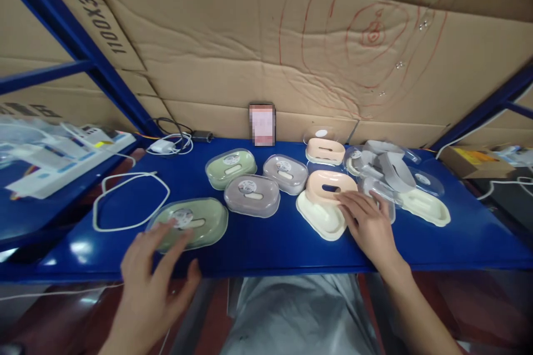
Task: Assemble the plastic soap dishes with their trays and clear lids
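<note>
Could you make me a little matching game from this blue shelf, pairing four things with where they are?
Things:
1. green soap box
2. cream tray
3. white cord loop
4. grey soap box

Places:
A. under the fingertips of the right hand
B. at the fingertips of the left hand
C. in the middle of the shelf, between both hands
D. lying flat at the far left of the shelf

Pairs: 1-B, 2-A, 3-D, 4-C

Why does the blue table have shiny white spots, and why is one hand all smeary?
Head view: lamp glare makes white patches on the glossy blue metal table; the left hand is motion-blurred above the green lidded soap box; the right hand is sharper; frame edges bend from lens distortion.
</note>
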Tool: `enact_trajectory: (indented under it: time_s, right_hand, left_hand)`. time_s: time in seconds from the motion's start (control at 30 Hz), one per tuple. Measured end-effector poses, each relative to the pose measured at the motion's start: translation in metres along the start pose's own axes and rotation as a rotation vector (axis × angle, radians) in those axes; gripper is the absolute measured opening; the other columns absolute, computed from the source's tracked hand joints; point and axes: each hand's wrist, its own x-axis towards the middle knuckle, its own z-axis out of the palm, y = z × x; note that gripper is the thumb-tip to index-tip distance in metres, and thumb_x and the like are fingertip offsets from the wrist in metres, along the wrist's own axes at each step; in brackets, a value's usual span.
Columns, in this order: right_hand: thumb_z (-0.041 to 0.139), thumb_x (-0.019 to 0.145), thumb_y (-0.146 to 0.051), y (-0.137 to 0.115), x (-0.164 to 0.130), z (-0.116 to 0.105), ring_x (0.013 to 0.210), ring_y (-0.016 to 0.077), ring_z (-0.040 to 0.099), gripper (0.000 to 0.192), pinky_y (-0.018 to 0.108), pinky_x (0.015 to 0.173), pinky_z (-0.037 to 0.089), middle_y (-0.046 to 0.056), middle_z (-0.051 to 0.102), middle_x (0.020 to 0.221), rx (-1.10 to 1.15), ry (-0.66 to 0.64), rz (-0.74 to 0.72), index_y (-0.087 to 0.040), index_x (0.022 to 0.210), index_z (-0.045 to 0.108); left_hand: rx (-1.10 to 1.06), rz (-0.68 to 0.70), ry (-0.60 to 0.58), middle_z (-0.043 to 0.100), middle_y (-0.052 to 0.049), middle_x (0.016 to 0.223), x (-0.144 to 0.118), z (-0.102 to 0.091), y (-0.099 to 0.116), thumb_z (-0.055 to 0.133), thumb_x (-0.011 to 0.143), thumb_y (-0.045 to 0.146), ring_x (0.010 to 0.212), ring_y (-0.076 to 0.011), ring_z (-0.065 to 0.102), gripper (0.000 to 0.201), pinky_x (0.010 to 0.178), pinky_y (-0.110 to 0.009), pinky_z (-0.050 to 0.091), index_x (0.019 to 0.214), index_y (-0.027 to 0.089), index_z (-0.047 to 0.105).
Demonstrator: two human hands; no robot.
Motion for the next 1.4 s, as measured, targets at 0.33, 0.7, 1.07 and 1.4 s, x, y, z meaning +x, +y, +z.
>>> enact_trajectory:
  time_s: [0.33, 0.7, 1.07, 1.4]
  right_hand:
    - [0.061, 0.108, -0.034, -0.052, -0.019, -0.005, 0.132, 0.0286, 0.067, 0.039, 0.059, 0.127, 0.028, 0.011, 0.073, 0.14, 0.158, -0.162, -0.133, -0.024, 0.146, 0.061]
    - [0.064, 0.105, -0.027, -0.046, -0.017, -0.015, 0.144, 0.0232, 0.059, 0.04, 0.059, 0.129, 0.041, 0.003, 0.072, 0.143, 0.738, -0.375, -0.231, -0.032, 0.144, 0.065]
    - [0.067, 0.105, -0.032, -0.058, -0.019, -0.006, 0.142, 0.0242, 0.061, 0.051, 0.063, 0.132, 0.035, 0.004, 0.071, 0.146, 0.516, -0.314, -0.31, -0.031, 0.154, 0.057]
    - [0.051, 0.111, -0.033, -0.018, 0.011, -0.011, 0.148, 0.0272, 0.056, 0.046, 0.059, 0.126, 0.043, 0.007, 0.063, 0.156, 0.336, -0.249, -0.242, -0.03, 0.158, 0.054]
  left_hand:
    - [-0.276, 0.471, -0.271, 0.058, -0.015, 0.155, 0.04, 0.06, 0.09, 0.059, 0.1, 0.012, 0.143, -0.031, 0.057, 0.052, 0.117, -0.053, 0.053, 0.151, 0.022, 0.055]
    - [-0.458, 0.368, -0.454, 0.049, -0.011, 0.165, 0.049, 0.059, 0.078, 0.071, 0.103, 0.035, 0.159, -0.0336, 0.04, 0.059, 0.125, -0.056, 0.049, 0.157, 0.028, 0.048]
    - [-0.441, 0.434, -0.475, 0.07, -0.004, 0.144, 0.052, 0.061, 0.077, 0.065, 0.106, 0.029, 0.144, -0.0235, 0.058, 0.04, 0.125, -0.049, 0.046, 0.146, 0.028, 0.06]
    - [-0.404, 0.442, -0.453, 0.07, -0.005, 0.142, 0.055, 0.06, 0.082, 0.059, 0.109, 0.026, 0.141, -0.0235, 0.06, 0.022, 0.12, -0.047, 0.048, 0.129, 0.026, 0.068]
